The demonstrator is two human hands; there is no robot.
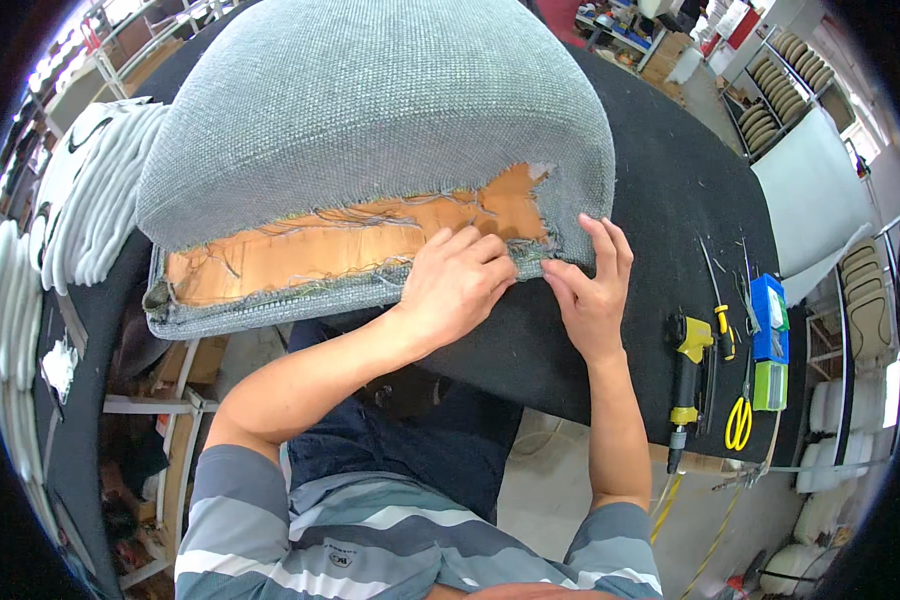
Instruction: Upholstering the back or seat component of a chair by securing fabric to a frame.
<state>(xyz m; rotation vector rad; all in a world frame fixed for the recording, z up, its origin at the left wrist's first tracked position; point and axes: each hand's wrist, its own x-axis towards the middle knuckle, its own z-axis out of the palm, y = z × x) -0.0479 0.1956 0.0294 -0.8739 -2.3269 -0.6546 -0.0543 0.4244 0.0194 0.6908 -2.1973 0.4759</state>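
Observation:
A large upholstered piece covered in grey woven fabric [370, 110] lies on its side in front of me, perhaps a seat or cushion. On the side facing me the fabric is open, with frayed threads round a bare wooden board [300, 265]. My left hand [455, 285] is curled over the near fabric edge, right of the board's middle, its fingers pressed together on the cloth. At the near right corner, my right hand [595, 295] has its thumb at the fabric edge and its fingers stretched apart from it against the side. What lies under the left fingertips is hidden.
On the black-covered table [660, 190], to the right, lie a yellow-and-black power screwdriver [688, 370], a yellow-handled screwdriver [724, 335], yellow-handled scissors [739, 420] and a blue box [769, 315]. Stacked white padded pieces [100, 190] stand at left. Shelving [785, 90] holds more parts at far right.

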